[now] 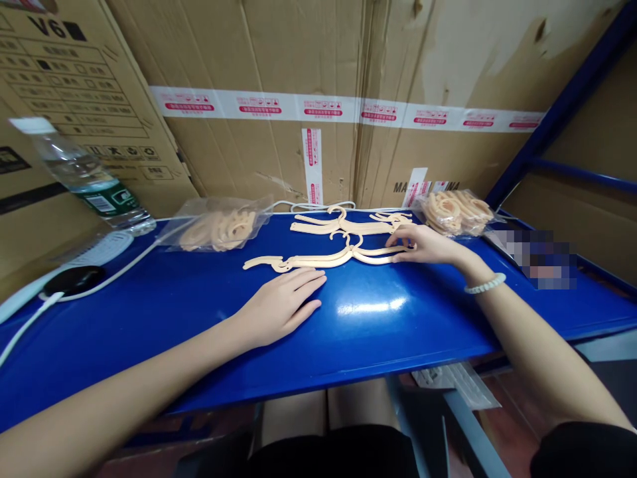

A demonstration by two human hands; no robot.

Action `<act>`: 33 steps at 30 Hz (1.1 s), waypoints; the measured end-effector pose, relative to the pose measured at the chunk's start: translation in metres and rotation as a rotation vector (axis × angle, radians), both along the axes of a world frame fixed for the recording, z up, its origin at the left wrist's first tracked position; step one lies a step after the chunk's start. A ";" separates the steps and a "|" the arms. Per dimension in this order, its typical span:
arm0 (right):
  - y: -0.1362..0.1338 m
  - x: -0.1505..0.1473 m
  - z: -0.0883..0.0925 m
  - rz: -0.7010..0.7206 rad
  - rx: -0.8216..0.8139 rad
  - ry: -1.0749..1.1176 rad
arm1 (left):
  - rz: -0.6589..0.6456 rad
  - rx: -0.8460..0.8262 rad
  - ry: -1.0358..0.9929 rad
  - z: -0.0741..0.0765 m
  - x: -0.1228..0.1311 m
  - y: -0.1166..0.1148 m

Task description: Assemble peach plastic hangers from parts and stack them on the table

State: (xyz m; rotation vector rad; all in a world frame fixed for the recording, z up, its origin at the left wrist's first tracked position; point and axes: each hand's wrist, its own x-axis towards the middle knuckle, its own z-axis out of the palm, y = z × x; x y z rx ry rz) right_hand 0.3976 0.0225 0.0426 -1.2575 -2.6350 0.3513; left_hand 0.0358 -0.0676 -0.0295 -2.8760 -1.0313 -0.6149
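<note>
My left hand (281,305) lies flat and open on the blue table (149,312), fingers stretched toward a cream plastic hanger (308,260) just beyond its fingertips. My right hand (423,243) rests on the right end of that near hanger group, fingers spread and touching the plastic arms. A second cream hanger (343,226) lies behind it, near the cardboard wall. A white bead bracelet (485,284) circles my right wrist.
Two clear bags of cream plastic parts sit at the back: one on the left (219,227), one on the right (455,211). A water bottle (87,176) leans at far left. A black round object (74,279) and white cable (30,318) lie on the left. Cardboard boxes (298,79) form the wall behind.
</note>
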 end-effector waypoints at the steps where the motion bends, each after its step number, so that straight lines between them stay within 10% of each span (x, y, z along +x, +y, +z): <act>1: -0.001 -0.004 -0.002 0.015 -0.005 0.001 | 0.002 -0.003 -0.003 0.000 0.000 0.000; 12: 0.001 -0.001 -0.001 -0.019 -0.021 0.021 | -0.017 -0.029 -0.041 0.002 -0.001 0.001; 18: 0.015 0.020 -0.001 -0.369 0.230 0.104 | -0.033 -0.063 -0.128 0.010 0.001 0.004; 33: 0.103 0.001 0.002 -0.614 0.203 -0.278 | -0.094 -0.093 -0.268 0.008 0.002 0.007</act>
